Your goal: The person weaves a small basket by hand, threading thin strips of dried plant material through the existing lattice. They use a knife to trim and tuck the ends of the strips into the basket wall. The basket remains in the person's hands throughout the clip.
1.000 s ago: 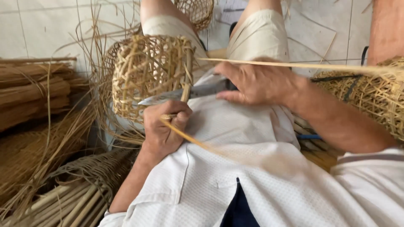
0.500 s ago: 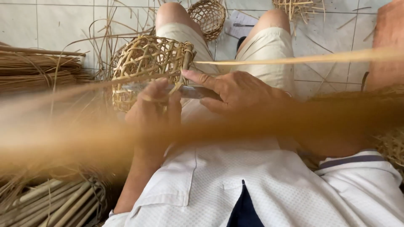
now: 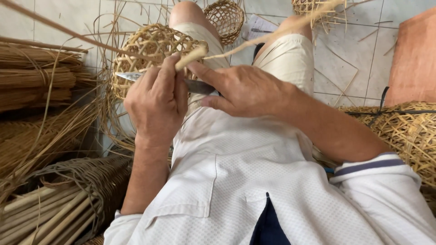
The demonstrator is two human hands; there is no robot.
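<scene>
Open tiled floor betw knees & to the right gives room. Left side blocked by cane bundles & open-weave basket; woven basket crowds right arm, loose strands cross overhead

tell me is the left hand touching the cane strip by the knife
Touching. The head view shows the left hand with its thumb and fingers pinched around the cane strip, just above the knife held by the right hand.

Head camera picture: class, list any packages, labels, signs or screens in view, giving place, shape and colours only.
Sheet of paper: on the tiled floor between the person's knees, beside the small woven basket; flat, white, with dark marks too small to make out.
No packages, signs or screens show.
</scene>
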